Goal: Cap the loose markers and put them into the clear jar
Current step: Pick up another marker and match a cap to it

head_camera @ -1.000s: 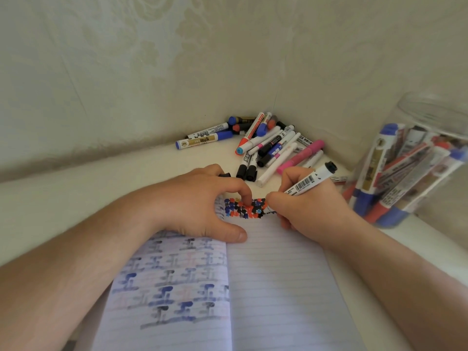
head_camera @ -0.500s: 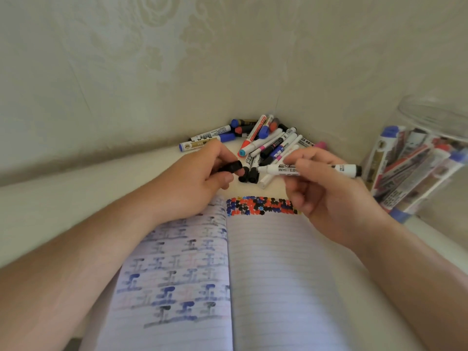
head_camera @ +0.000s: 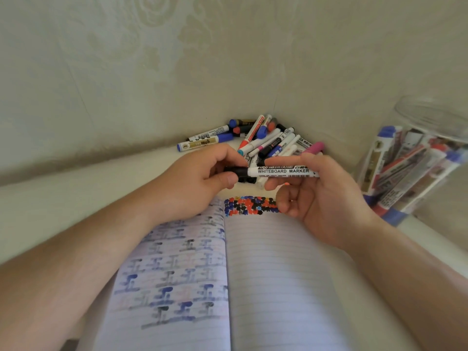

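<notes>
We are looking at our left hand [head_camera: 202, 178], lifted off the notebook [head_camera: 266, 274] it was pressing a second ago, its thumb and fingers now pinching the black cap [head_camera: 238, 173]. Half a second ago the cap was sitting apart from the marker tip; now it is meeting the left end of the marker [head_camera: 281, 171], so we are judging the capping as under way, though we cannot tell whether it is fully seated.

Moving right, the marker is lying level above the far edge of the notebook, just over the band of dots. A second ago it was tilted down and dotting the page; that marking is over.

Our right hand [head_camera: 321, 196] is holding the barrel, thumb and fingertips clamped round its right half, the lower fingers loosely curled.

Beyond the hands, the pile [head_camera: 268, 140] of loose markers is waiting in the far corner, so most of the task is remaining.

At the far right the jar [head_camera: 435, 115] is standing with several markers inside, near our right hand. We are expecting this marker to go there once capped.
</notes>
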`<action>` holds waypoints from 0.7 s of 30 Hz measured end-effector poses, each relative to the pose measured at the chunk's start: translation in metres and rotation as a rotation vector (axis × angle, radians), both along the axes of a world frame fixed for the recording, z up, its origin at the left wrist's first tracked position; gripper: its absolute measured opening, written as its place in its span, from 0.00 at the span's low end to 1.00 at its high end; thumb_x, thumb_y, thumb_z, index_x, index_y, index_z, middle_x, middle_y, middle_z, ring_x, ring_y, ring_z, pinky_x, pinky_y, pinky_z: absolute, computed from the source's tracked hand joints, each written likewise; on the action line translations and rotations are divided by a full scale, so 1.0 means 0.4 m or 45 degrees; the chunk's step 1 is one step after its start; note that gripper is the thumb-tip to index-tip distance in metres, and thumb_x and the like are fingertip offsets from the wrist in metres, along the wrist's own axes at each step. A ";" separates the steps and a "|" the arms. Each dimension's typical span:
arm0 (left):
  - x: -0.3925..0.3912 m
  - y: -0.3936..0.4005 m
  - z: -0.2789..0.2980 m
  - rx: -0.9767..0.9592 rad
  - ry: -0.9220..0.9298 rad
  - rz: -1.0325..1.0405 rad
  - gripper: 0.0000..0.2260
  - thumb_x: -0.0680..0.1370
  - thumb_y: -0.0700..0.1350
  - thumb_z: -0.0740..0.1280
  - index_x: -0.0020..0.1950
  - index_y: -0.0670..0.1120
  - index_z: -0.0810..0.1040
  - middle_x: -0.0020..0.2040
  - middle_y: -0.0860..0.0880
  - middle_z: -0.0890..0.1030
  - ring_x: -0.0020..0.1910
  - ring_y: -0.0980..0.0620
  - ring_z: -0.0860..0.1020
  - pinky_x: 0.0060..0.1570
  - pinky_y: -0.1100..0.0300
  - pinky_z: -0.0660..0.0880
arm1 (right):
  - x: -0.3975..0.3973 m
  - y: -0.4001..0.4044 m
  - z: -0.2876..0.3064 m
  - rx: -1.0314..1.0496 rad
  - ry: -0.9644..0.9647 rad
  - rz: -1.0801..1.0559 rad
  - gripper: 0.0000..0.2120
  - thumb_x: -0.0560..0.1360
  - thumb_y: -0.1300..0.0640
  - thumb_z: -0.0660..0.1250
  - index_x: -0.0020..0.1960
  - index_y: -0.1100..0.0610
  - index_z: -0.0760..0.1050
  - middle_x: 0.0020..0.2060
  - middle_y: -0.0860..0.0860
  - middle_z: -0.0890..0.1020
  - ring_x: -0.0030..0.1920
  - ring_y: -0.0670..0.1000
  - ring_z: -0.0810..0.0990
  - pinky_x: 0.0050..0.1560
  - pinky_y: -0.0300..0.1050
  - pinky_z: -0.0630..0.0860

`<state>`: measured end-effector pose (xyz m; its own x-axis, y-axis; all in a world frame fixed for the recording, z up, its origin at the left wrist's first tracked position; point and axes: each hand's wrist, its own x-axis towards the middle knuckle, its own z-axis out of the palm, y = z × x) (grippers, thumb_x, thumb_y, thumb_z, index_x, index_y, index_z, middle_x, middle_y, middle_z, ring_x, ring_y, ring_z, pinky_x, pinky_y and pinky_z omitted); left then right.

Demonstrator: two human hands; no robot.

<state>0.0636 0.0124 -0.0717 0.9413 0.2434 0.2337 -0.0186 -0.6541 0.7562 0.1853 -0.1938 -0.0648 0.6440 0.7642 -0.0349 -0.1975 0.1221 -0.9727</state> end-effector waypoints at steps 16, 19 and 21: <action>0.003 -0.020 -0.013 -0.572 -0.171 -0.116 0.11 0.84 0.52 0.56 0.49 0.48 0.71 0.29 0.52 0.68 0.31 0.46 0.60 0.33 0.42 0.57 | -0.047 -0.012 -0.007 0.088 -0.725 -0.164 0.09 0.78 0.50 0.65 0.47 0.41 0.84 0.35 0.54 0.83 0.34 0.51 0.81 0.34 0.43 0.76; -0.001 -0.025 -0.011 -0.540 -0.187 -0.134 0.11 0.83 0.52 0.56 0.50 0.45 0.70 0.29 0.52 0.68 0.31 0.47 0.60 0.33 0.43 0.57 | -0.055 -0.014 -0.004 0.114 -0.653 -0.181 0.08 0.77 0.50 0.66 0.45 0.42 0.84 0.34 0.53 0.83 0.34 0.52 0.81 0.35 0.44 0.76; -0.002 -0.027 -0.005 -0.465 -0.219 -0.131 0.12 0.84 0.52 0.55 0.52 0.43 0.68 0.29 0.52 0.68 0.31 0.47 0.61 0.34 0.45 0.57 | -0.058 -0.016 -0.003 0.122 -0.580 -0.196 0.08 0.76 0.49 0.66 0.44 0.42 0.85 0.34 0.53 0.83 0.34 0.53 0.81 0.35 0.46 0.76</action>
